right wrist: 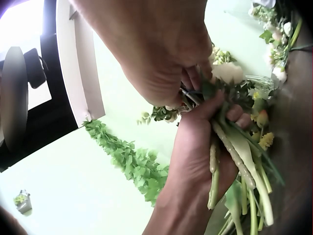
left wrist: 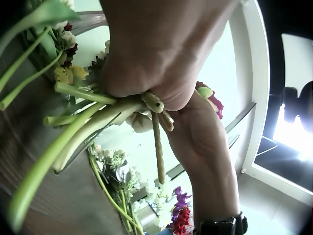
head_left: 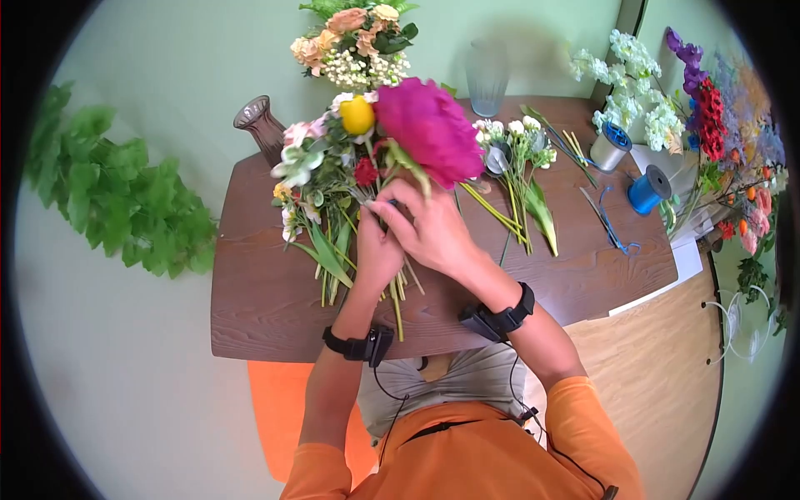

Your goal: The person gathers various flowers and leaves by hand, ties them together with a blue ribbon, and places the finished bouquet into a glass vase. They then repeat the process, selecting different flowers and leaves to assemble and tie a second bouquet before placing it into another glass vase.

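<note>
My left hand [head_left: 379,252] grips a bunch of artificial flower stems [right wrist: 244,176] above the front of the table, with the cut ends pointing down below the fist. Over the top of the bunch, my right hand [head_left: 437,229] has its fingers curled at the stem just beneath a large magenta peony [head_left: 429,133]; the flower and the other hand partly hide the fingertips. Beside the peony stand a yellow tulip-like bloom [head_left: 357,115] and a small red flower [head_left: 366,172]. The right wrist view shows the two hands close together, a pale rose [right wrist: 228,73] behind them.
More flowers [head_left: 304,158] lie left of the hands, white sprigs [head_left: 521,142] to the right. A brown glass vase [head_left: 258,125] and a clear vase [head_left: 487,79] stand at the back. Ribbon spools [head_left: 649,190] and cut blue ribbon [head_left: 612,225] are on the wooden table [head_left: 267,321]'s right side.
</note>
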`<state>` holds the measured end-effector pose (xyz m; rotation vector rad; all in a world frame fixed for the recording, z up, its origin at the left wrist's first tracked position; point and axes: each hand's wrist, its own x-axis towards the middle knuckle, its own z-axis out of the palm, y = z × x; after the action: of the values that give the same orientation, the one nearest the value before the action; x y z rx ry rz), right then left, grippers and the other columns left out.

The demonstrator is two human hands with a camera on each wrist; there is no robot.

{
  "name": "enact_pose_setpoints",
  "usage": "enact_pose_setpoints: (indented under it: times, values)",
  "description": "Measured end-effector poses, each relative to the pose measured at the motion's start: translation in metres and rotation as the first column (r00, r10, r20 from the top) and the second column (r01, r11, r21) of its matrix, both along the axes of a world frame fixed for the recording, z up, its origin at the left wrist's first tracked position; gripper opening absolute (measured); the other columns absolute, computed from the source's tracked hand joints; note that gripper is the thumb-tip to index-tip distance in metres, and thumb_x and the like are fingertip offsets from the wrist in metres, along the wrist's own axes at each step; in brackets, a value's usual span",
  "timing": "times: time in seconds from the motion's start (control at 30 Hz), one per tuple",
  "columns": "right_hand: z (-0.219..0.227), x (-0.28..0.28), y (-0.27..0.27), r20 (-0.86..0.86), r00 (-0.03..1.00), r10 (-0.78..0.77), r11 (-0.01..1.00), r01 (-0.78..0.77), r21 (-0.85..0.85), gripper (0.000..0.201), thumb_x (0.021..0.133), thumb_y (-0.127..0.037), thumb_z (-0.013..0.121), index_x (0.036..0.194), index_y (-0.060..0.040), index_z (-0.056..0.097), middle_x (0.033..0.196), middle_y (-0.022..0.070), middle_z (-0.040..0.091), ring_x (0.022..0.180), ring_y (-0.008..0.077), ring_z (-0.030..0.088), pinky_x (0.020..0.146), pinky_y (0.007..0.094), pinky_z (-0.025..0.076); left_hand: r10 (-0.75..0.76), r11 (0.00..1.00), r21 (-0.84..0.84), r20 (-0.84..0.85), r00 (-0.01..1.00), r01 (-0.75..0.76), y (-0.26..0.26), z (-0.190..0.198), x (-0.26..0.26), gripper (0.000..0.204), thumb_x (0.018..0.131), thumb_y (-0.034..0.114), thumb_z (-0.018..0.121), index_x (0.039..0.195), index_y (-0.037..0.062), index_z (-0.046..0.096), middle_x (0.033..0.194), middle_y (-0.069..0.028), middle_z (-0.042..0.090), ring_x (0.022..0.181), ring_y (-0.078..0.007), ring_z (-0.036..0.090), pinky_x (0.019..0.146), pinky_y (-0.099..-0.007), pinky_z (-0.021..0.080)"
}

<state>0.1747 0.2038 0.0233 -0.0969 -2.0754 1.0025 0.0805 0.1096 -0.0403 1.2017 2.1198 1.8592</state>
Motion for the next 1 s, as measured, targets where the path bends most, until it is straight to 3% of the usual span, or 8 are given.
enact_pose_setpoints:
  times: [0.27,0.33,0.5,0.73,0.87,0.9,0.93,1.0]
  values:
    - [0.064,-0.017,-0.002,-0.130,0.991,0.031,0.971,0.000,0.237,0.026,0.085,-0.015,0.078,0.106,-0.0028,0.071,0.105,0.0179,0.069,0.096,0.0381,0.066,0.083,0.0437,0.052,-0.195,0.948,0.290,0.193,0.962,0.134,0.000,0.049,-0.018,0.027,0.092,0.001,0.061,0.119,-0.0010,0.058,0.107,-0.0048,0.064,0.096,-0.0117,0.059,0.081,-0.0287,0.049]
    - [0.081,-0.023,0.001,-0.343,0.935,0.088,0.958,0.015,0.285,0.027,0.080,-0.014,0.080,0.103,-0.0049,0.071,0.106,0.0160,0.064,0.099,0.0377,0.059,0.088,0.0446,0.048,-0.236,0.928,0.336,0.204,0.950,0.158,0.007,0.060,-0.029,0.026,0.094,0.001,0.059,0.120,-0.0008,0.058,0.109,-0.0044,0.064,0.097,-0.0111,0.059,0.082,-0.0285,0.049]
    - [0.097,-0.018,0.015,-0.399,0.912,0.088,0.971,0.011,0.240,0.025,0.076,-0.011,0.084,0.093,-0.0017,0.069,0.098,0.0136,0.063,0.091,0.0290,0.061,0.076,0.0367,0.049,-0.371,0.878,0.420,0.290,0.882,0.231,0.009,0.120,-0.023,0.021,0.103,0.012,0.060,0.121,-0.0001,0.060,0.104,-0.0017,0.064,0.093,-0.0089,0.059,0.081,-0.0267,0.049]
    - [0.083,-0.015,0.031,-0.222,0.974,-0.040,0.999,0.041,0.002,0.019,0.080,-0.011,0.083,0.091,-0.0025,0.070,0.072,0.0042,0.063,0.061,0.0139,0.059,0.060,0.0281,0.047,-0.491,0.856,0.352,0.322,0.810,0.379,0.013,0.088,-0.044,0.023,0.105,0.018,0.059,0.120,0.0008,0.058,0.094,0.0012,0.062,0.077,-0.0065,0.056,0.062,-0.0244,0.044]
    - [0.075,-0.026,0.035,-0.250,0.968,-0.006,0.991,0.040,0.132,0.021,0.077,-0.014,0.083,0.091,-0.0048,0.071,0.064,0.0030,0.061,0.049,0.0175,0.055,0.052,0.0306,0.046,-0.282,0.935,0.242,0.067,0.957,0.258,0.017,0.068,-0.041,0.022,0.103,0.014,0.056,0.119,0.0008,0.062,0.108,-0.0058,0.067,0.095,-0.0121,0.060,0.078,-0.0319,0.050]
    - [0.074,-0.029,0.037,-0.240,0.971,-0.005,0.991,0.037,0.131,0.021,0.077,-0.014,0.083,0.091,-0.0048,0.071,0.064,0.0030,0.061,0.049,0.0175,0.055,0.052,0.0306,0.046,-0.170,0.985,0.007,-0.154,0.973,0.173,0.014,0.052,-0.048,0.024,0.098,0.012,0.059,0.119,-0.0002,0.061,0.109,-0.0088,0.068,0.097,-0.0154,0.062,0.082,-0.0347,0.050]
    - [0.075,-0.031,0.039,-0.302,0.953,-0.020,0.977,0.083,0.196,0.024,0.075,-0.014,0.083,0.093,-0.0041,0.072,0.071,0.0055,0.064,0.057,0.0219,0.059,0.060,0.0330,0.048,-0.104,0.979,-0.204,-0.386,0.917,0.026,0.012,0.038,-0.053,0.027,0.094,0.009,0.062,0.120,-0.0011,0.060,0.110,-0.0117,0.068,0.099,-0.0186,0.065,0.086,-0.0375,0.051]
    - [0.073,-0.036,0.041,-0.421,0.906,-0.033,0.932,0.180,0.314,0.031,0.070,-0.015,0.082,0.097,-0.0028,0.073,0.083,0.0105,0.071,0.074,0.0307,0.068,0.074,0.0379,0.054,-0.098,0.993,-0.100,-0.490,0.866,0.056,0.013,0.049,-0.049,0.030,0.090,0.007,0.063,0.119,-0.0010,0.060,0.111,-0.0179,0.067,0.102,-0.0250,0.067,0.090,-0.0401,0.050]
